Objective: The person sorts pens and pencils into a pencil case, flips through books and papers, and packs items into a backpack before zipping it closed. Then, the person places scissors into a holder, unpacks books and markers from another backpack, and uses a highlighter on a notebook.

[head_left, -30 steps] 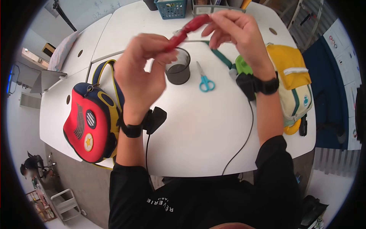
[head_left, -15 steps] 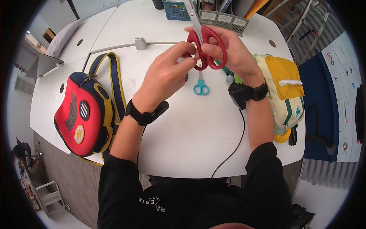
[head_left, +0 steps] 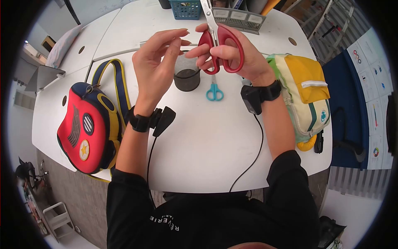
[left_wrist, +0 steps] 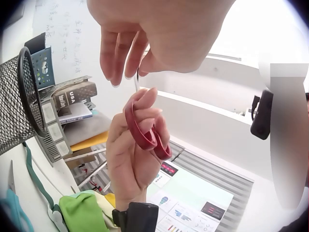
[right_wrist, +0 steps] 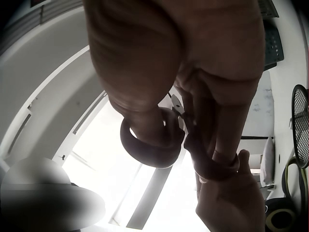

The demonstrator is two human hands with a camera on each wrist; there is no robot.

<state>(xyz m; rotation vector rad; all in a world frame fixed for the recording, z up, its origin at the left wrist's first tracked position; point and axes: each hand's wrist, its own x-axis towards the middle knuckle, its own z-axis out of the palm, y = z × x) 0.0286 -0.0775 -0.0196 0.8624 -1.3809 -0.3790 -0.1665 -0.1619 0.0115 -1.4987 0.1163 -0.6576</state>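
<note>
Red-handled scissors (head_left: 238, 50) are held up over the table by my right hand (head_left: 253, 60), its fingers through and around the handles, with the blades pointing away from me. My left hand (head_left: 155, 68) is raised to the left of them, fingers loosely bent and apart from the handles in the head view. The left wrist view shows the red handles (left_wrist: 137, 128) in my right hand (left_wrist: 130, 166), below my left hand (left_wrist: 164, 34). In the right wrist view, the handles (right_wrist: 149, 154) look dark around the fingers.
Beneath the hands stand a black mesh cup (head_left: 187, 79) and small teal scissors (head_left: 214, 93). A red backpack (head_left: 85, 133) lies left, a cream and yellow bag (head_left: 309, 89) right. At the back are a blue basket (head_left: 185, 10) and a grey organizer (head_left: 238, 20).
Both hands were at the red scissors; my left hand has come off them and moved left, its fingers loosened. The scissors have turned from edge-on to showing both handle loops.
</note>
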